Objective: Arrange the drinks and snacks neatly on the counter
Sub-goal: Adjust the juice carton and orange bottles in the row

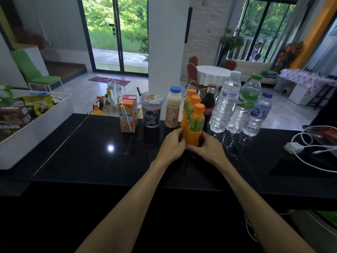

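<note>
Both hands work low on the near juice bottle, which stands upright on the dark surface at the front of a file of three; the left hand curls its fingers against the bottle's left side, the right hand wraps its lower right side, so each has a hold on it and neither is spread flat. The middle juice bottle and far juice bottle stand just behind, touching or nearly so, I cannot tell which; a cola bottle is just right of them, a cream bottle just left.

The step, as I judge it, is squaring this bottle with its two fellows. Doing it well means sliding rather than lifting; pressure kept low on the body so it does not tip; both hands easing evenly so the file runs straight. The cola bottle looks like glass and sits close, so no nudge to the right. The snacks in the white bin at the left are not yet set out; the cable at right lies well apart.
</note>
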